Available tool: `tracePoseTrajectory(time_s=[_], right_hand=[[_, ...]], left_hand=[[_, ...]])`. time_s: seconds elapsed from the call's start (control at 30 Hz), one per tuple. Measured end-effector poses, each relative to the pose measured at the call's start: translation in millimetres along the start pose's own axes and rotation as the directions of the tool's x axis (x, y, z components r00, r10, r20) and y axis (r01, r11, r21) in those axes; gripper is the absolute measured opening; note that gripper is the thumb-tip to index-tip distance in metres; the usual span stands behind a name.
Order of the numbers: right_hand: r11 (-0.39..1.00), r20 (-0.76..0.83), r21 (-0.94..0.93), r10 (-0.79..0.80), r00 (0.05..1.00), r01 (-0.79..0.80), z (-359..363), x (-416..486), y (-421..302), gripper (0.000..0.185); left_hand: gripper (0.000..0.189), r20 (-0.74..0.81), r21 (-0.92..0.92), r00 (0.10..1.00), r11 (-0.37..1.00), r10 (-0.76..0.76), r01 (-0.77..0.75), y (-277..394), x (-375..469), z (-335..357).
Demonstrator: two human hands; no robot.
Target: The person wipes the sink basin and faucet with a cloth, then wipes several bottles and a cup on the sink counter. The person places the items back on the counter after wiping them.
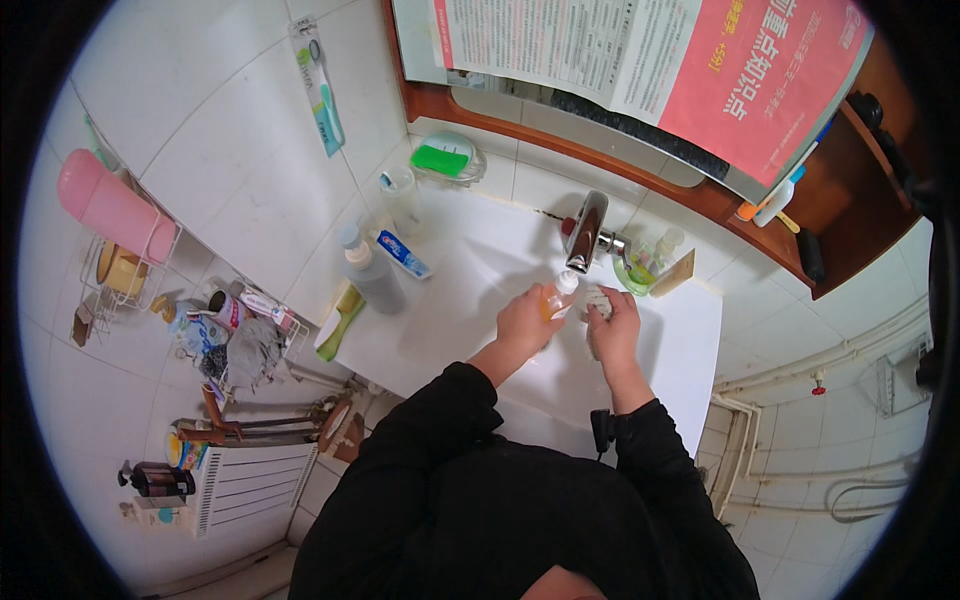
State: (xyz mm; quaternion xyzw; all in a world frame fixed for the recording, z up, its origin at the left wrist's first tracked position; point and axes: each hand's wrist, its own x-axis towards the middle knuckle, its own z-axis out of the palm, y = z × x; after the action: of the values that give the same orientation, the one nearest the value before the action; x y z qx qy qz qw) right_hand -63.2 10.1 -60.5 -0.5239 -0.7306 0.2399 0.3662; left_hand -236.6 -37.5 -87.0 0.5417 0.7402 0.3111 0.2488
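Observation:
Over the white washbasin (450,352), my left hand (519,321) is closed around a small clear bottle (556,298) of orange liquid with a white cap. Its top is just below the spout of the chrome faucet (587,229). My right hand (618,330) grips a whitish, bunched cloth (598,302), partly hidden by my fingers. The cloth is close beside the bottle, to its right. I cannot tell from this view whether water runs from the spout.
Left on the basin stand a grey pump bottle (375,279), a toothpaste box (403,255), a cup (401,199) and a green-handled brush (341,322). A green soap bar (441,159) lies behind. Right of the faucet is a green dish (637,271). A wooden-framed mirror cabinet (570,135) overhangs the back.

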Motion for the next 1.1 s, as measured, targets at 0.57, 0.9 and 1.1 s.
tracePoseTrajectory(time_s=[0.57, 0.9, 1.1], right_hand=[[0.430, 0.649, 0.673, 0.048, 0.759, -0.602, 11.4, 37.9, 20.3, 0.036], [0.384, 0.481, 0.738, 0.276, 0.832, -0.555, 27.1, 8.8, 13.2, 0.041], [0.404, 0.521, 0.690, 0.299, 0.800, -0.601, 34.9, -13.0, 30.6, 0.047]], left_hand=[[0.046, 0.493, -0.619, 0.801, 0.784, 0.342, 0.046, -35.1, 29.7, 0.5], [0.049, 0.474, -0.755, 0.815, 0.631, 0.334, 0.180, -38.1, 33.3, 6.1], [0.050, 0.402, -0.690, 0.875, 0.717, 0.269, 0.097, -42.2, 33.8, 12.3]])
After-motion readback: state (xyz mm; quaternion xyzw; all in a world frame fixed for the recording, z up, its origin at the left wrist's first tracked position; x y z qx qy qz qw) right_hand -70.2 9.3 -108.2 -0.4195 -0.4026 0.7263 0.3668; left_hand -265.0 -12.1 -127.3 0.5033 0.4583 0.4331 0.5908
